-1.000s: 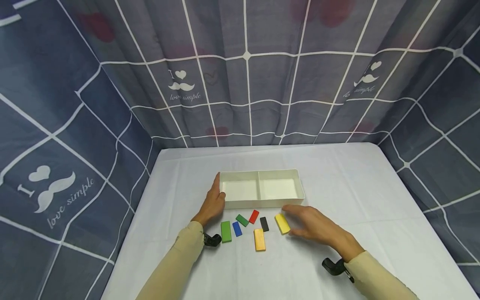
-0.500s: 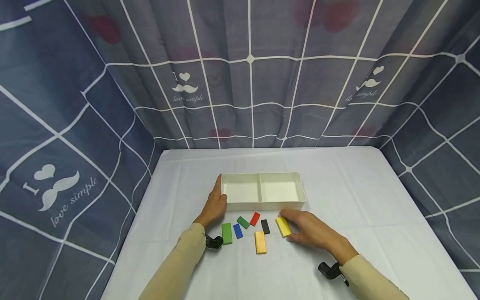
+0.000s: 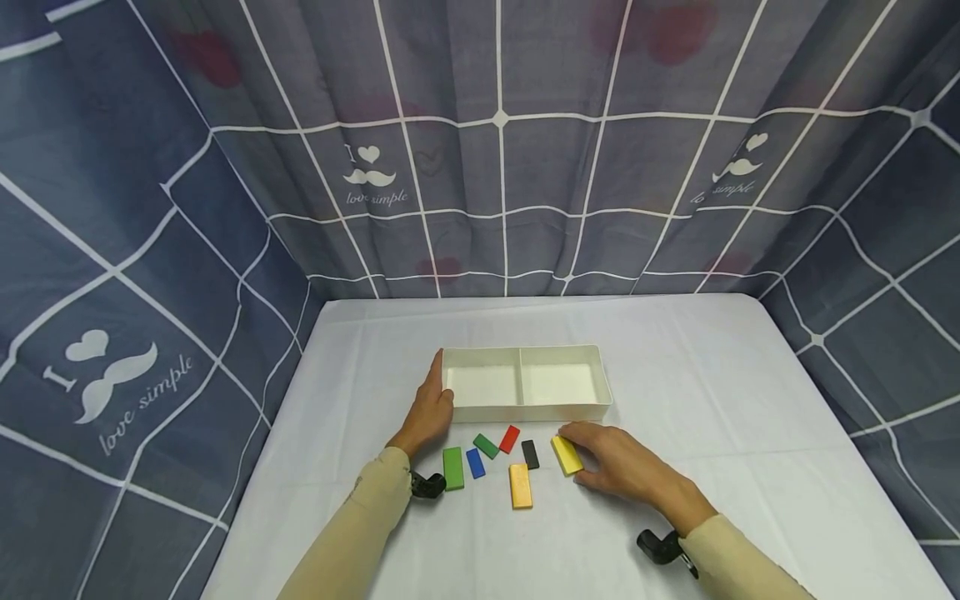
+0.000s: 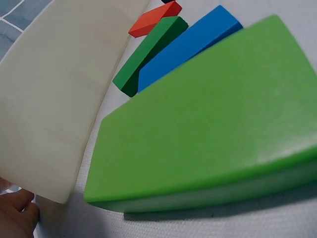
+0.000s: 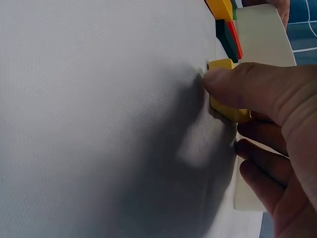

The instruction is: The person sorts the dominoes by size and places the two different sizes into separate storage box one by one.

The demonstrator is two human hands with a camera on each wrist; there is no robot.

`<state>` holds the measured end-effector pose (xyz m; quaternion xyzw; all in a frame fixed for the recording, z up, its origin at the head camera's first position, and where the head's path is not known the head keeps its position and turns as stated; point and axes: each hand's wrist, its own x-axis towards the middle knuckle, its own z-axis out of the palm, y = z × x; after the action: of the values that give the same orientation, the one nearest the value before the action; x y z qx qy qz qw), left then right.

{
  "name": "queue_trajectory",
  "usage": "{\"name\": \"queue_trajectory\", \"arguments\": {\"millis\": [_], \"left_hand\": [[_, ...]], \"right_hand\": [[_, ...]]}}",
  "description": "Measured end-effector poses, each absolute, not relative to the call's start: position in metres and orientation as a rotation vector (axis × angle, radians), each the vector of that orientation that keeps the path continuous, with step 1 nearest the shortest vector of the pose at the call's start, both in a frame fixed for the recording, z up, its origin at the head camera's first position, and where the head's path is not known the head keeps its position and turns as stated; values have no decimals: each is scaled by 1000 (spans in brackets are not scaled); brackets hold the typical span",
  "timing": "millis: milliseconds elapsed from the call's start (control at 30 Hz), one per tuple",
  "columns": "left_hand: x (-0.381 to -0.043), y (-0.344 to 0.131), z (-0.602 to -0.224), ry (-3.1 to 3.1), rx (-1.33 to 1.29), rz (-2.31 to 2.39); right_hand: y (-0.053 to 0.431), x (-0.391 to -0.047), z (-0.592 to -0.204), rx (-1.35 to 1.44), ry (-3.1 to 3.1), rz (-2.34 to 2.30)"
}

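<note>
A shallow off-white box (image 3: 532, 412), split into two bare compartments by a divider, lies crosswise on the table. My left hand (image 3: 427, 412) holds its left end, thumb by the near corner and fingers along the side wall. Just in front of the box's right end, my right hand (image 3: 626, 467) pinches a yellow block (image 3: 566, 456) between thumb and fingers. From the right wrist, the thumb lies across the yellow block (image 5: 224, 101), hiding part of it; the other fingers curl below.
Before the box lie a light green block (image 3: 453, 468), a blue one (image 3: 476, 463), a dark green one (image 3: 486, 446), a red one (image 3: 509, 439), a black one (image 3: 530, 454) and an orange-yellow one (image 3: 521, 487). Grid-patterned curtains (image 3: 465, 167) enclose the white-covered table (image 3: 675, 358).
My right hand has closed in on the yellow block, its fingers and thumb now at the block's ends. The left hand stays at the box; the head view has shifted slightly.
</note>
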<state>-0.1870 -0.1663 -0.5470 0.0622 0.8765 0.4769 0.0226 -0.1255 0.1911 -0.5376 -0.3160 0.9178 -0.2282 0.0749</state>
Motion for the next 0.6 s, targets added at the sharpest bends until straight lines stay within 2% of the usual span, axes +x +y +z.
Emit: {"name": "queue_trajectory", "arguments": {"millis": [600], "left_hand": [[-187, -166, -548, 2714, 189, 1463]], "right_hand": [[192, -126, -530, -954, 2771, -665]]}}
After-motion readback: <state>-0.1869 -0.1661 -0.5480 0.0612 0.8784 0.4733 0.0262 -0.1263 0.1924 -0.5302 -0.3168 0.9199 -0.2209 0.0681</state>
